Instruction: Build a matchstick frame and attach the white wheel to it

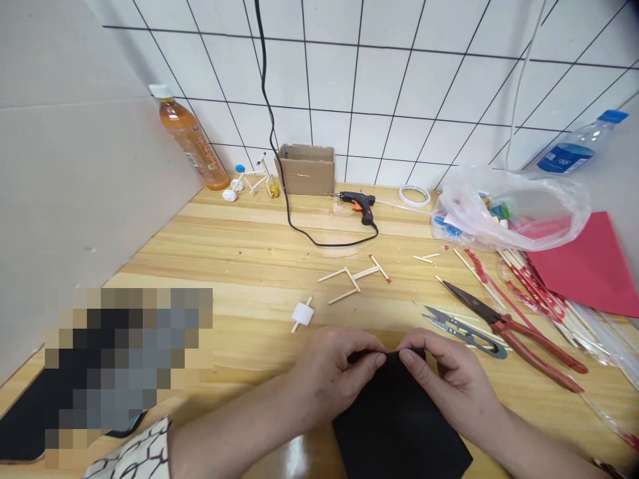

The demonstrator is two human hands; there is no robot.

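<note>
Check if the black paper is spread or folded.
Mostly spread: the black paper shows one broad face below the left hand and right hand. Its pinched far edge: cannot tell.

A white wall [329, 73] ruled with thin dark lines in a tile-like grid rose behind a pale wooden tabletop [200, 246] — its honey-and-tan grain running from side to side. A plain, greyish-white side wall [64, 86] met the table's left edge, while another pale wall [622, 176] stood at far right. Soft light spread across the scene — a whitish glare [295, 456] marked the near wood.
</note>
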